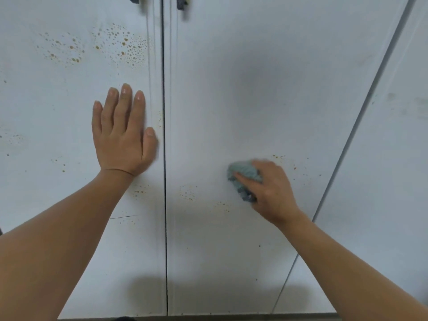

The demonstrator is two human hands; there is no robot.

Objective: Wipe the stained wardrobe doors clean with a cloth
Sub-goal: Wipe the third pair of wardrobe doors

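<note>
A pale panel [389,158] stands to the right of the cupboard front, set off from it by a dark slanting seam [361,112] and faintly smudged near its upper part. A dark strip of floor [231,318] runs along the bottom edge. Soft, even light casts dim grey shadows.

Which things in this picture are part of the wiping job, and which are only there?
Part of the job:
cloth in right hand
left hand flat on left door
right door
brown stains

Only there:
door handles
side panel
</note>
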